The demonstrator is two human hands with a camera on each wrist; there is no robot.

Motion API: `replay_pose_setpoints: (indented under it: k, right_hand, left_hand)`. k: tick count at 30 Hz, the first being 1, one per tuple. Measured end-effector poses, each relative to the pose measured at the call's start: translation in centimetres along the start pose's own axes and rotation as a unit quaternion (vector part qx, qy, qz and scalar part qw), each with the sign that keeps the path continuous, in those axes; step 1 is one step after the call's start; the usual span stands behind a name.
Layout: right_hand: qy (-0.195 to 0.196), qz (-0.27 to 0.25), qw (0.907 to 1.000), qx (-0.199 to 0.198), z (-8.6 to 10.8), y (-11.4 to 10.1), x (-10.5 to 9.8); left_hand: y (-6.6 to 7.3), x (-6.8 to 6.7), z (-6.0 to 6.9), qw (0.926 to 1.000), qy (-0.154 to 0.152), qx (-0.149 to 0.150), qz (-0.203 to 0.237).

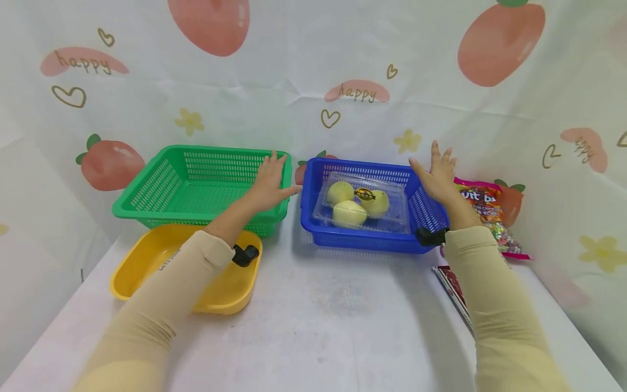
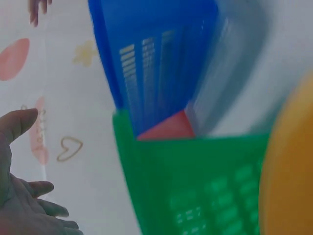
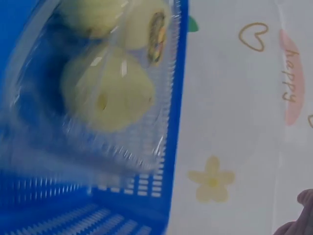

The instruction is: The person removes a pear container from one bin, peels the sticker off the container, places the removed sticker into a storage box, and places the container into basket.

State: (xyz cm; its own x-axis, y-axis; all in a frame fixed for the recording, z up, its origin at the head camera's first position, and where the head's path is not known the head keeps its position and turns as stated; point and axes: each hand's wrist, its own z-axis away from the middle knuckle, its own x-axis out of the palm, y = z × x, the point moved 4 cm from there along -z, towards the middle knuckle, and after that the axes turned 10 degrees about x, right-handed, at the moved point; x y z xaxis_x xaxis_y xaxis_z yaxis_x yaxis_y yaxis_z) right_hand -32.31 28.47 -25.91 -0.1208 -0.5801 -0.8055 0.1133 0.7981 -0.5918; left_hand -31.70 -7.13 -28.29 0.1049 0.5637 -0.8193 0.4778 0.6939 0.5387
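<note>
My left hand (image 1: 268, 182) is spread, with nothing in it, over the right end of the green basket (image 1: 147, 212). In the left wrist view its straight fingers show at the lower left. My right hand (image 1: 437, 175), also spread and holding nothing, is raised over the right end of the blue basket (image 1: 362, 240). Inside the blue basket lies a clear plastic box (image 1: 398, 212) with three pale round fruits (image 1: 349, 213) and a black-and-gold label. The right wrist view shows the box and fruits (image 3: 107, 90) closer, and only a bit of the right hand at its corner.
A yellow basin (image 1: 225, 302) stands in front of the green basket, under the left forearm. Behind the right forearm are a colourful candy bag (image 1: 482, 198) and a flat dark red package (image 1: 453, 291). A printed white cloth (image 1: 294, 65) hangs behind the baskets.
</note>
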Motion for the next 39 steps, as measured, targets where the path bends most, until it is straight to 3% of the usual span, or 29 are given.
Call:
replay_pose_setpoints:
  k: [7,14,17,20,23,26,28,34,39]
  right_hand:
    - [-0.047,-0.108,0.9923,0.037,-0.5,-0.5,1.1]
    - [-0.114,-0.234,0.9605,0.097,-0.3,-0.7,2.4]
    - [-0.123,-0.279,0.9455,0.113,-0.1,-0.8,2.8]
    - [-0.12,-0.312,0.9344,0.123,-0.5,-0.4,3.2]
    - [-0.108,-0.325,0.931,0.125,-1.3,0.5,3.8]
    - [-0.104,-0.322,0.9332,0.122,-1.4,0.8,4.2]
    - [-0.1,-0.318,0.9345,0.124,-1.4,1.1,4.5]
    - [-0.09,-0.308,0.9382,0.13,-1.5,2.2,5.4]
    - [-0.099,-0.337,0.9246,0.148,-1.7,3.5,6.5]
  left_hand:
    - [1.2,2.5,-0.9,0.9936,-0.001,-0.02,0.111]
    - [1.9,4.6,-2.0,0.9897,-0.019,-0.019,0.14]
    - [2.0,5.3,-2.2,0.9859,-0.021,-0.04,0.161]
    - [2.0,6.1,-2.1,0.9774,-0.02,-0.07,0.199]
    - [1.8,6.9,-2.0,0.9663,-0.029,-0.098,0.236]
    - [1.7,7.6,-2.0,0.9574,-0.03,-0.12,0.261]
    - [1.7,7.9,-2.2,0.9535,-0.014,-0.127,0.273]
    - [1.4,8.4,-2.8,0.9571,0.046,-0.117,0.261]
    - [0.8,8.9,-3.0,0.9622,0.061,-0.106,0.243]
